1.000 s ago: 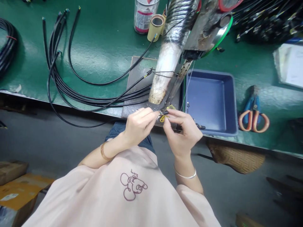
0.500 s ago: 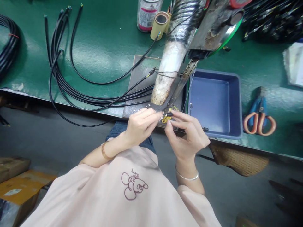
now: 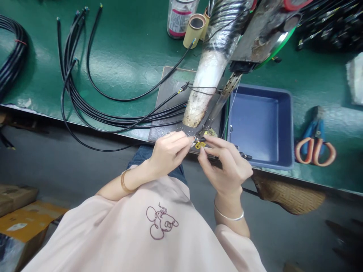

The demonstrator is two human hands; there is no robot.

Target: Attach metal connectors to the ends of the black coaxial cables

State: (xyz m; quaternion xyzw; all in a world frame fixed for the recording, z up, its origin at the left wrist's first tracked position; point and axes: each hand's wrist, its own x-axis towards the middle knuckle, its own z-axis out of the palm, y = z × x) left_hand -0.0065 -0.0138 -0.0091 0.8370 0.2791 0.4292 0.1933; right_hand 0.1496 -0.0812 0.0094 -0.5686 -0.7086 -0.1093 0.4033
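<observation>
Near the bench's front edge, my left hand [image 3: 168,153] is closed in a pinch on the end of a black cable [image 3: 113,150], which loops off to the left. Facing it, my right hand [image 3: 227,164] pinches a small black connector [image 3: 201,139] between thumb and fingers. Both meet just under the tip of a mounted soldering iron [image 3: 218,107]. A small yellow piece [image 3: 200,145] shows between my fingertips. The exact joint is too small to make out.
More black cables [image 3: 113,121] lie over a grey board [image 3: 164,88]. A taped tube [image 3: 205,79] hangs above it. To the right are a blue tray [image 3: 255,124] and orange-handled pliers [image 3: 314,147]. A coiled cable [image 3: 14,56] lies far left.
The view has shifted slightly, so the bench items appear a little further right. Both hands keep their pinches below the iron tip, with only slight movement.
</observation>
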